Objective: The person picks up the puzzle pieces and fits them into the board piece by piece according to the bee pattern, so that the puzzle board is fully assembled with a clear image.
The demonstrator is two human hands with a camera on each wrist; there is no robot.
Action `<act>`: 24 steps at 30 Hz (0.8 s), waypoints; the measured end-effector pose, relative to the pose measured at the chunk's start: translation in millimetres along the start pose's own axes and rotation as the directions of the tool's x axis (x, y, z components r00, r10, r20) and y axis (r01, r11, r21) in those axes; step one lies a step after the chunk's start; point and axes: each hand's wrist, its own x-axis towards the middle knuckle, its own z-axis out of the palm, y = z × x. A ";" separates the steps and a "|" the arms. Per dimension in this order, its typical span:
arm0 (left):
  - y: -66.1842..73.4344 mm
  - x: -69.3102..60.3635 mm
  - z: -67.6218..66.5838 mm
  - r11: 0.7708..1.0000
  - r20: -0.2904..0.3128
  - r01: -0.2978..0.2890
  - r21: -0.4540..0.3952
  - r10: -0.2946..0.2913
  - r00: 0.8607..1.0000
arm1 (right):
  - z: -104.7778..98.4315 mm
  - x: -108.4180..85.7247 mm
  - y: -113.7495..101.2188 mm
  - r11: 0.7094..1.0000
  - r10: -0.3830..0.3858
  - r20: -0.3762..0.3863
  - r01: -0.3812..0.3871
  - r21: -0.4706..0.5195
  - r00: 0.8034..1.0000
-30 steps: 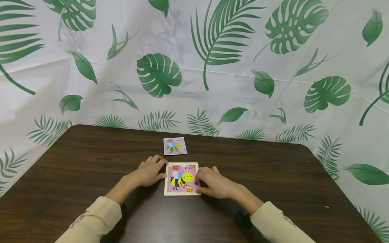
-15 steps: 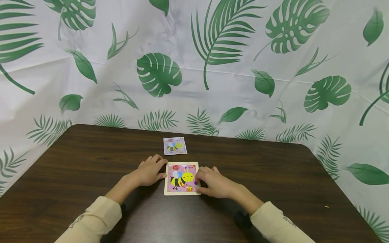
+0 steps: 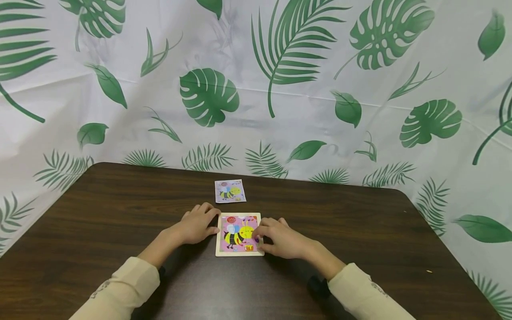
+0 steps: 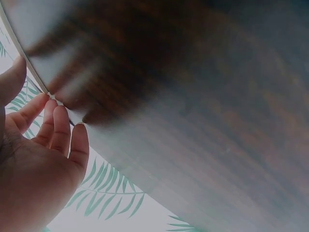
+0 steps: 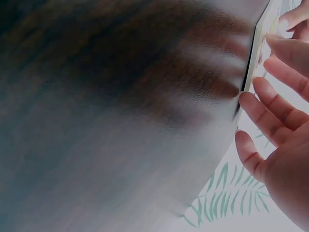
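Observation:
A square bee jigsaw puzzle (image 3: pixel 234 233) in a pale wooden frame lies flat on the dark table. Thumb and index finger of my left hand (image 3: pixel 197 226) touch the frame's left edge, the other fingers resting beside it. My right hand (image 3: pixel 285 240) reaches over the frame's right side, its index fingertip on the picture and its thumb close to the lower right edge. These fingers hide part of the puzzle's right side. In the left wrist view, the left hand (image 4: pixel 46 145) has loosely extended fingers. Likewise the right hand (image 5: pixel 285 116) shows relaxed fingers along the frame edge.
Behind the puzzle lies a small printed card (image 3: pixel 230 191) with the same bee picture. A tiny pale scrap (image 3: pixel 429 271) sits on the table (image 3: pixel 352 222) at right. A white cloth with green leaves (image 3: pixel 280 98) hangs beyond the far edge.
My right index fingertip has slid a little to the left over the picture. The left hand and the card stay where they were.

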 end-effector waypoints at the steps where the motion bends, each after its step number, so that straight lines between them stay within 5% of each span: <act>1: 0.1 0.0 -0.2 1.000 0.001 0.001 0.000 -0.001 1.000 | -0.2 0.3 0.2 1.000 0.002 0.001 -0.002 0.003 1.000; 24: 1.0 0.6 -1.2 0.999 0.000 -0.022 0.027 0.022 1.000 | 2.9 0.9 2.7 1.000 -0.011 -0.034 0.011 -0.014 0.999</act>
